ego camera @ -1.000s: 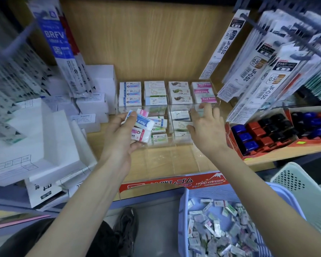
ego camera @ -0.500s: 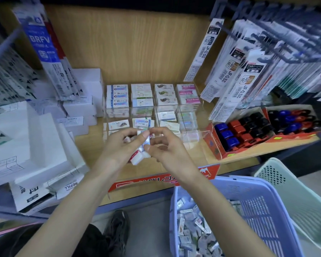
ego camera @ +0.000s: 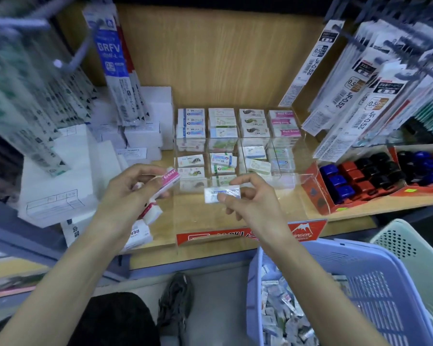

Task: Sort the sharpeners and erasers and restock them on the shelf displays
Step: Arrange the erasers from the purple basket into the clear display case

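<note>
Head: right hand [ego camera: 254, 202] pinches wrapped eraser [ego camera: 213, 193]; left hand [ego camera: 131, 193] grips eraser stack [ego camera: 170, 176].

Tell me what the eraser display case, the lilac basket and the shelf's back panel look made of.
Display case: clear glossy plastic, likely acrylic; see-through walls with bright edges.
Basket: moulded plastic, matt lilac-blue, with slotted lattice walls.
Back panel: wood or wood-look laminate, smooth, with light grain streaks; which of the two is unclear.

1. Pen refill packs [ego camera: 345, 96] are hung on hooks up at the right, with more refill packs [ego camera: 115, 71] hung on the left.
2. White boxes [ego camera: 60, 176] are stacked at the left of the shelf.
3. A pale green basket [ego camera: 410, 250] is parked lower right.
4. A dark shoe [ego camera: 176, 303] can be seen on the floor.
</note>
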The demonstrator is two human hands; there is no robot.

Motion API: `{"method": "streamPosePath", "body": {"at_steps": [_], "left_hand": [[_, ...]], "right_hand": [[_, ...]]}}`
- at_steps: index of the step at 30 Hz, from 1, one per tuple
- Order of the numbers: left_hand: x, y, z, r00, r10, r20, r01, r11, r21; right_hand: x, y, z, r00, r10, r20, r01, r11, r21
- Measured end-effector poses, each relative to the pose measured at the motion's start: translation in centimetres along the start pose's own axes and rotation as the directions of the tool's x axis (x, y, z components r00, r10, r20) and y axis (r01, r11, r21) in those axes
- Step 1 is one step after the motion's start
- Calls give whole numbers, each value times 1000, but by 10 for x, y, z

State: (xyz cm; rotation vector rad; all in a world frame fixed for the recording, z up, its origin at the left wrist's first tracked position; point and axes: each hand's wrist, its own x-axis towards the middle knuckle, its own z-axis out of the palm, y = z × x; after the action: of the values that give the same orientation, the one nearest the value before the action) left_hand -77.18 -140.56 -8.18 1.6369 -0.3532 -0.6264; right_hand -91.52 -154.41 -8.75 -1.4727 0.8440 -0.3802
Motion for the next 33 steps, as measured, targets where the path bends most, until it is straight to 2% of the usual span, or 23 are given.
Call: {"method": "streamPosePath", "body": {"at_steps": [4, 7, 9, 11, 13, 14, 17, 21, 23, 24, 26, 27, 28, 29, 30, 31, 32, 33], "left_hand": [[-7, 1, -16, 999, -21, 36, 23, 999, -48], [-11, 5, -20, 996, -29, 80, 37, 994, -104], [-12, 7, -21, 995, -35, 90, 47, 990, -136], [-12, 8, -22, 995, -42, 90, 55, 987, -153], [-13, 9, -21, 995, -42, 91, 57, 984, -169], [-13, 9, -20, 995, -42, 93, 58, 982, -178], [-14, 11, -18, 994, -54, 96, 72, 978, -195], [-12, 13, -15, 994, -52, 97, 70, 980, -185], [-11, 13, -13, 993, -57, 99, 74, 981, -179], [-11, 13, -11, 993, -63, 101, 80, 981, -174], [-11, 11, -8, 991, -76, 112, 93, 983, -156], [-11, 10, -7, 990, -81, 119, 98, 985, -143], [-10, 9, -6, 989, -85, 120, 101, 987, -129], [-10, 9, -5, 989, -88, 118, 102, 988, -118], [-10, 8, -4, 989, -89, 117, 103, 988, -112], [-10, 8, -3, 989, -89, 122, 102, 989, -109], [-11, 8, -2, 987, -86, 136, 101, 989, -104], [-12, 8, -1, 984, -84, 158, 100, 990, -95]], "right_hand": [[6, 3, 19, 994, 53, 92, -62, 993, 100], [9, 7, 28, 990, 70, 124, -78, 995, 56], [10, 9, 30, 992, 48, 120, -47, 999, -16], [15, 11, 31, 993, -59, 101, 85, 958, -276], [25, 18, 32, 970, -214, 113, 239, 773, -588], [30, 23, 34, 954, -276, 116, 281, 689, -668], [39, 28, 40, 923, -363, 127, 314, 523, -792], [40, 29, 42, 873, -414, 257, 329, 113, -938], [40, 28, 43, 861, -426, 277, 314, 17, -949], [40, 28, 43, 872, -408, 272, 300, 5, -954], [39, 28, 43, 894, -378, 241, 285, 66, -956], [37, 27, 40, 898, -391, 203, 291, 181, -939], [33, 23, 38, 906, -399, 139, 299, 372, -879], [27, 17, 35, 927, -367, 73, 296, 602, -741], [20, 10, 32, 951, -305, 42, 281, 805, -523], [12, 2, 31, 968, -244, 65, 252, 929, -272], [5, -5, 30, 972, -197, 126, 206, 976, -70], [-1, -10, 30, 966, -179, 189, 177, 984, 24]]}}
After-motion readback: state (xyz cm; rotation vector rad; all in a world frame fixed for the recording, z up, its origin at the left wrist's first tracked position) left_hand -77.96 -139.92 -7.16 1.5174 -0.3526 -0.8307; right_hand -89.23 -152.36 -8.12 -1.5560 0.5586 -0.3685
